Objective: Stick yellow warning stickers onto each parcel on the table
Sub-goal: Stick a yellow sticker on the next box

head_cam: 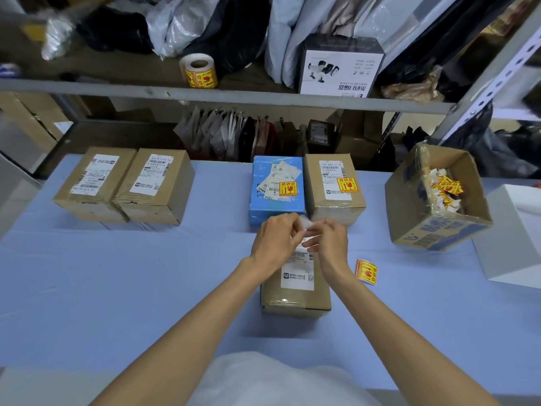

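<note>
Left hand [276, 237]: pinching a pale sticker piece [304, 222] above the near parcel [295, 291].
Right hand [329, 241]: pinching the same piece.
Loose sticker [366, 271]: on the bench [117, 273], right of that parcel.

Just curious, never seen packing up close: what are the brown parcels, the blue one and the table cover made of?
Brown parcels: likely plain matte cardboard, with glossy clear tape on the seams. Blue parcel: probably printed card, slightly shiny. Table cover: seems a soft matte blue cloth, faintly creased.
</note>
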Available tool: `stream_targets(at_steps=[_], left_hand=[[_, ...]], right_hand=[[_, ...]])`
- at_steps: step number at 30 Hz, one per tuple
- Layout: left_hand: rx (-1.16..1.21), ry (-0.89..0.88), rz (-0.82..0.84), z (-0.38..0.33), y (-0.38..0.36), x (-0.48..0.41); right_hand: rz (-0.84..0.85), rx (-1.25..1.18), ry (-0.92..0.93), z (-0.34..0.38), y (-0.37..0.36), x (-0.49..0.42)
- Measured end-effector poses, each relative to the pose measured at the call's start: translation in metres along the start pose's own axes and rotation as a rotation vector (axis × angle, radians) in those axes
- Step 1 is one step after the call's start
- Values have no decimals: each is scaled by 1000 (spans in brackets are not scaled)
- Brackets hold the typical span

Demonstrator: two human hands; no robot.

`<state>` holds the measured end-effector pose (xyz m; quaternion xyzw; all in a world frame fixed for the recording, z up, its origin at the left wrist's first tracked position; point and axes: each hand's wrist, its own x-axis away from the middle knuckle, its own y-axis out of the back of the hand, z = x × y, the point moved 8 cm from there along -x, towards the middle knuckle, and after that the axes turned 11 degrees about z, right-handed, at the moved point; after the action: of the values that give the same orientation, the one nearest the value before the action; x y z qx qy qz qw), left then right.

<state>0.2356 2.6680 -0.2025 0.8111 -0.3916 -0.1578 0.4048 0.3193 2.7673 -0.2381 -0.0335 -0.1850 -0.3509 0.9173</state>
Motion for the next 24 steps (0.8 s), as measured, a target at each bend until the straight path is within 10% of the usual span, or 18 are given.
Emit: stream_targets(at_steps=[10, 24], left_hand=[[767, 248, 86, 43, -13, 5], [714, 442, 115, 57, -49, 33]], right_hand=[[129, 72, -34, -14, 6, -2], [100, 109, -49, -34, 30, 20]])
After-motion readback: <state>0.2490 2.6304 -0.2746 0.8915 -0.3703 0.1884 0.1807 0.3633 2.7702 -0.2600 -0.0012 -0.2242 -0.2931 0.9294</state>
